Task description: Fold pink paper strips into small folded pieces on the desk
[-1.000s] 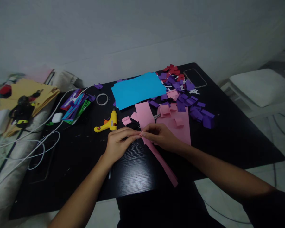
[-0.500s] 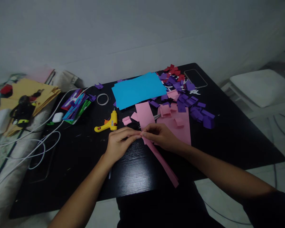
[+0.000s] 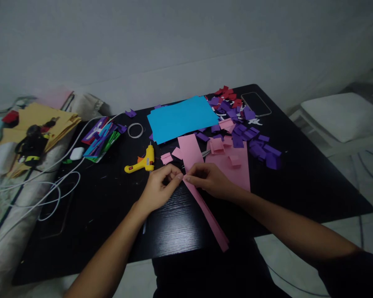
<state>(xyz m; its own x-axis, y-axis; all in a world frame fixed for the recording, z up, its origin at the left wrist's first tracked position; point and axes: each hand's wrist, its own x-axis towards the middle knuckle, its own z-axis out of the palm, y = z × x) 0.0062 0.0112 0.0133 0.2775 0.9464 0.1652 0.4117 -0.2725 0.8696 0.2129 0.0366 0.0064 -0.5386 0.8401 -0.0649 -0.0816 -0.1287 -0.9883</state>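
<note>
Glue gun (image 3: 141, 162) is laid on the tabletop (image 3: 298, 182) just left of the hands, probably kept within reach. Left hand (image 3: 160, 188) is closed in a fingertip pinch on the far end of the pink strip (image 3: 205, 211). Right hand (image 3: 209, 180) is pinched on the same end from the other side, apparently to steady it. The strip's long axis is set diagonally: far end at the fingertips, free end pointed near-right, past the tabletop edge. Pink sheet (image 3: 238, 171) lies beside the right wrist.
</note>
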